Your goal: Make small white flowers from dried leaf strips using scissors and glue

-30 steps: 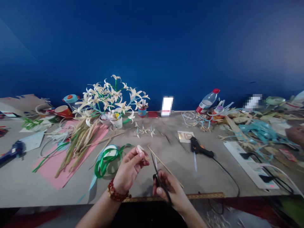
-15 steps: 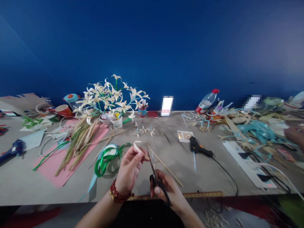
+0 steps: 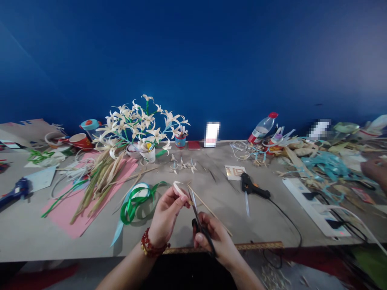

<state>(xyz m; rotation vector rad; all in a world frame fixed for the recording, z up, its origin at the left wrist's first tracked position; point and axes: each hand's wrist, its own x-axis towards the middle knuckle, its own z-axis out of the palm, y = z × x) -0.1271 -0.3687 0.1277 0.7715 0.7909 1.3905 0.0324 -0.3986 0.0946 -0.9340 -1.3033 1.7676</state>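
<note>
Between the thumb and fingers of my left hand [image 3: 168, 212] is pinched a curled pale strip [image 3: 178, 187], petal-like, its end bent over above the fingertips. My right hand [image 3: 214, 233] is closed round the black handles of a pair of scissors [image 3: 196, 216]. The blades point up and away, slightly parted, with their tips beside the left fingertips and the strip's lower end. Whether the blades touch the strip, I cannot tell. A thin wooden stick [image 3: 211, 211] lies on the table behind the scissors. Left of my left hand is a loop of green ribbon [image 3: 128, 209].
White artificial flowers [image 3: 145, 121] stand in cups at the back. Several small blossoms [image 3: 183, 164] lie before them. A black glue gun [image 3: 252, 188] and a white power strip [image 3: 314, 209] are on the right, dried stalks [image 3: 96, 185] on pink paper at left. Another person's hand [image 3: 375, 169] shows far right.
The scissors' blades have come closer to the left fingertips and moved slightly apart and together. The pale strip has turned in my left fingers, so more of its curl shows.
</note>
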